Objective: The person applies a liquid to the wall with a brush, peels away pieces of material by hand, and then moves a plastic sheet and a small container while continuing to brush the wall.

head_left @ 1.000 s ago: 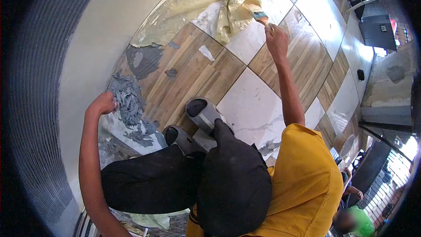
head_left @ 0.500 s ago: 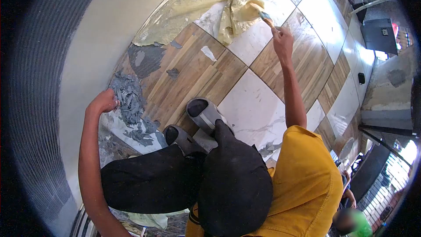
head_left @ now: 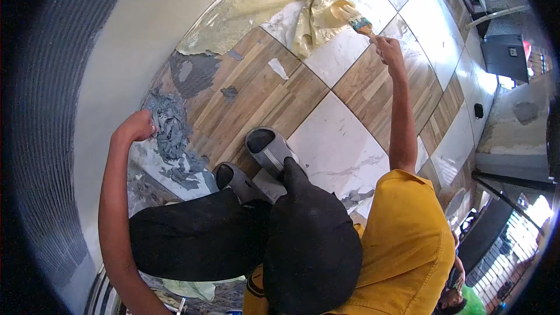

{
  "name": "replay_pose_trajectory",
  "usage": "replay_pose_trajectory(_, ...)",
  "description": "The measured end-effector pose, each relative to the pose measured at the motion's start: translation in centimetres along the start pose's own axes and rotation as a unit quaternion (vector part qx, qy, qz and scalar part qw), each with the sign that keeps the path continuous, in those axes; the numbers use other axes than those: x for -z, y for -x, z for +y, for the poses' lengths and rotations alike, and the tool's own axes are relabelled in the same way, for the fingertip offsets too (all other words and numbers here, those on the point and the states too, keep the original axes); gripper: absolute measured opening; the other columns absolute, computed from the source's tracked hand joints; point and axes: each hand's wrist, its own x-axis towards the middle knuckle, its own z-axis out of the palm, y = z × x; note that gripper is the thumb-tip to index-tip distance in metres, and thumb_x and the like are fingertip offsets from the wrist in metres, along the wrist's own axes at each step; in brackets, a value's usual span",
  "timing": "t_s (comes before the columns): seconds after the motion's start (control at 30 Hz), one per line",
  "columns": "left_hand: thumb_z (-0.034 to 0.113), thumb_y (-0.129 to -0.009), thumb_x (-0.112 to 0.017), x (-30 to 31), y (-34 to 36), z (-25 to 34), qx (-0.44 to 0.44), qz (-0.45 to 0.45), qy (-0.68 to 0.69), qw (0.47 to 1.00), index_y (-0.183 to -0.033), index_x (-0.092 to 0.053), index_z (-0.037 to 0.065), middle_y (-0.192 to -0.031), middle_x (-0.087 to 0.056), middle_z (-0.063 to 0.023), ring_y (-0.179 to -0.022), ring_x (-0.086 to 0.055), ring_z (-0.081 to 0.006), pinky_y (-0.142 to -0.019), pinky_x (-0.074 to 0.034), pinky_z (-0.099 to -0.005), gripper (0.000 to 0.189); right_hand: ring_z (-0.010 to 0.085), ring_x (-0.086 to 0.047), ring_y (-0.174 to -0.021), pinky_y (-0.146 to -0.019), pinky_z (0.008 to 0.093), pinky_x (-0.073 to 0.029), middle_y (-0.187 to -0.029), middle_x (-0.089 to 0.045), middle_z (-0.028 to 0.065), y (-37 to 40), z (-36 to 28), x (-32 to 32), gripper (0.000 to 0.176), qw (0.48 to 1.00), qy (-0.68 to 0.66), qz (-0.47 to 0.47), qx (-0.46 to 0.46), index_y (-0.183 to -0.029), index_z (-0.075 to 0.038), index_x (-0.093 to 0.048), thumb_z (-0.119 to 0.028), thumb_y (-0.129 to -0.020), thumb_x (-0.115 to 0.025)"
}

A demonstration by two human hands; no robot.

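A paintbrush with a wooden handle is in my right hand, fingers closed round the handle. Cream paint coats its bristles, which lie over the edge of a small cream-coloured paint container. That container stands on a crumpled yellowish plastic sheet. Along the wall base, my left hand is curled shut beside a heap of grey scraped-off flakes. Whatever it may hold is hidden, with only a small whitish spot at the fingertips.
A smooth cream wall band and grey ribbed wall rise at left. Grey patches mark the wood-look and white tiles. My feet wear grey slides. Another person in green is at lower right.
My right hand has drawn back to the right with the paintbrush, so its coated bristles now show at the container's edge. My left hand stays beside the grey flakes, with little movement.
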Motion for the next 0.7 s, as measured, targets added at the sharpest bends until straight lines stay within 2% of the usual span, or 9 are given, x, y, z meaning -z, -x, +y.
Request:
replay_pose_trajectory(0.23, 0.021, -0.078, -0.072, 0.6, 0.4, 0.4, 0.023, -0.041, 0.018, 0.999, -0.078, -0.069, -0.005, -0.082, -0.069, -0.0243, -0.077, -0.069, -0.0365, -0.073, -0.053, -0.0459, 0.026, 0.0061, -0.035, -0.042, -0.04, 0.0244, -0.027, -0.057, -0.046, -0.0043, -0.8, -0.2, -0.1, 0.034, 1.0, -0.008, -0.015, -0.008, -0.09, -0.001, -0.073, -0.03, -0.094, -0.055)
replay_pose_trajectory(0.3, 0.022, -0.081, -0.071, 1.0, 0.4, 0.8, 0.037, -0.061, 0.002, 0.997, -0.089, -0.067, -0.006, -0.093, -0.069, -0.0244, -0.091, -0.067, -0.0388, -0.08, -0.052, -0.0453, 0.029, 0.006, -0.035, -0.042, -0.04, 0.0242, -0.027, -0.057, -0.046, -0.0042, -0.9, -0.1, 0.0, 0.034, 1.0, -0.012, -0.019, -0.006, -0.09, -0.001, -0.073, -0.03, -0.094, -0.055)
replay_pose_trajectory(0.4, 0.022, -0.081, -0.071, 1.3, 0.1, 1.2, 0.034, -0.078, 0.0, 0.996, -0.086, -0.067, -0.006, -0.093, -0.068, -0.0256, -0.09, -0.067, -0.0394, -0.08, -0.052, -0.0453, 0.029, 0.0059, -0.034, -0.042, -0.039, 0.0242, -0.026, -0.058, -0.046, -0.0038, -1.1, -0.3, 0.0, 0.035, 1.0, -0.013, -0.023, -0.004, -0.091, 0.0, -0.072, -0.03, -0.094, -0.055)
replay_pose_trajectory(0.43, 0.022, -0.081, -0.071, 1.0, 0.1, 1.0, 0.034, -0.078, 0.001, 0.996, -0.086, -0.067, -0.006, -0.093, -0.068, -0.0256, -0.09, -0.067, -0.0394, -0.08, -0.052, -0.0453, 0.029, 0.006, -0.034, -0.042, -0.039, 0.0243, -0.026, -0.058, -0.047, -0.0035, -1.2, -0.3, 0.0, 0.035, 1.0, -0.01, -0.024, -0.004, -0.091, 0.0, -0.072, -0.031, -0.094, -0.056)
replay_pose_trajectory(0.5, 0.022, -0.081, -0.071, 0.4, -0.1, 0.4, 0.025, -0.02, -0.002, 0.999, -0.085, -0.067, -0.007, -0.093, -0.068, -0.0269, -0.09, -0.067, -0.0398, -0.08, -0.052, -0.0455, 0.029, 0.0059, -0.034, -0.042, -0.039, 0.0243, -0.025, -0.058, -0.047, -0.0032, -1.3, -0.5, 0.1, 0.035, 1.0, -0.006, -0.025, -0.007, -0.091, 0.0, -0.072, -0.031, -0.094, -0.056)
replay_pose_trajectory(0.6, 0.021, -0.081, -0.071, 0.5, -0.4, 0.2, 0.029, -0.066, 0.014, 0.997, -0.086, -0.067, -0.007, -0.093, -0.068, -0.0272, -0.09, -0.067, -0.0393, -0.08, -0.052, -0.0452, 0.029, 0.0059, -0.034, -0.043, -0.039, 0.0244, -0.025, -0.059, -0.047, -0.0027, -1.4, -1.0, 0.3, 0.036, 0.999, 0.004, -0.029, -0.012, -0.092, 0.001, -0.072, -0.031, -0.094, -0.057)
replay_pose_trajectory(0.7, 0.02, -0.08, -0.071, 0.7, 0.3, 0.6, 0.019, -0.036, 0.004, 0.999, -0.087, -0.068, -0.006, -0.093, -0.068, -0.0267, -0.091, -0.067, -0.0389, -0.08, -0.052, -0.0452, 0.027, 0.0058, -0.034, -0.043, -0.039, 0.0246, -0.025, -0.059, -0.047, -0.0025, -1.6, -1.2, 0.3, 0.037, 0.999, 0.012, -0.033, -0.012, -0.092, 0.003, -0.072, -0.031, -0.094, -0.057)
